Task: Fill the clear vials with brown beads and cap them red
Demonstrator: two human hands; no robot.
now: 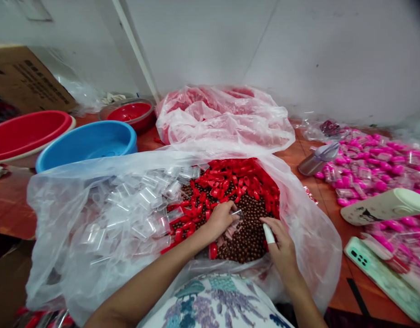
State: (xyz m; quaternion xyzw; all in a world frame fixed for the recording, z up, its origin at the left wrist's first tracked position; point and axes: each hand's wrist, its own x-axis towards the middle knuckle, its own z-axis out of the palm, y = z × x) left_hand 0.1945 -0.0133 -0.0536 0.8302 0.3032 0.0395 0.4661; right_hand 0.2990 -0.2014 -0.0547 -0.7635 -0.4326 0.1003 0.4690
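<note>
Evidently, in the head view, the left hand (223, 220) is pinching a small clear piece (238, 212) low over the brown beads (246, 241), perhaps for easy reach. The right hand (281, 239) is hovering at their right edge; whether it is gripping anything, I cannot tell. Clear cases (119, 221) are lying left, red pieces (244, 175) mostly far, the plastic sheet (309, 237) probably containing everything.

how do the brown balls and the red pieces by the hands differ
The brown balls are round; the red pieces are elongated. Each ball is smaller than a red piece. The balls are dark, the red pieces bright. Both lie loose, mingling in places.
</note>
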